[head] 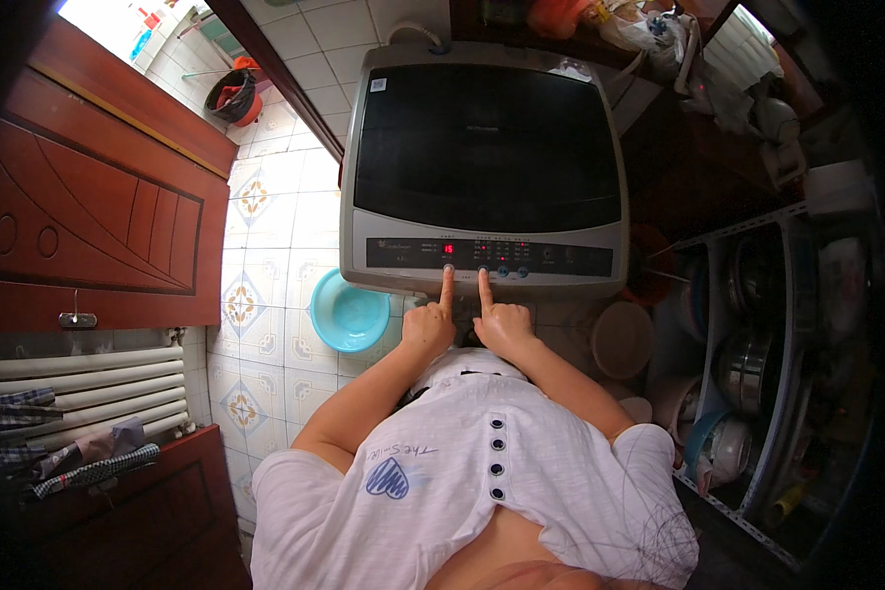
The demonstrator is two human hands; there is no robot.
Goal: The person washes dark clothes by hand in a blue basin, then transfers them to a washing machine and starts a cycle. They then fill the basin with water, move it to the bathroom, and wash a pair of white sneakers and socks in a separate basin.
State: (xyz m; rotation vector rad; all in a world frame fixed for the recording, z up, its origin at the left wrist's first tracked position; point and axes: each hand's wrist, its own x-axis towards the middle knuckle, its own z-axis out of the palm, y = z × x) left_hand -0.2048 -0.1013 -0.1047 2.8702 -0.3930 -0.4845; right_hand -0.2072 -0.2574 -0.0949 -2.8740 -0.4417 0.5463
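Before me stands a top-loading washing machine (487, 147) with its dark lid down. Red digits and small red lights glow on the black control panel (413, 254) along its front. My left hand (429, 324) stretches its index finger onto a round button (448, 268) below the digits. A second button (483, 272), just to the right, is under the index finger of my right hand (507, 324). The other fingers of both hands are curled, and neither hand holds anything. Two more blue buttons (512, 272) show to the right of my right fingertip.
A turquoise plastic basin (350, 310) sits on the tiled floor at the machine's front left corner. At right, a metal shelf rack (767, 361) holds several basins and pots. On the left are a wooden door (103, 199) and a white radiator (118, 375) with cloths hung over it.
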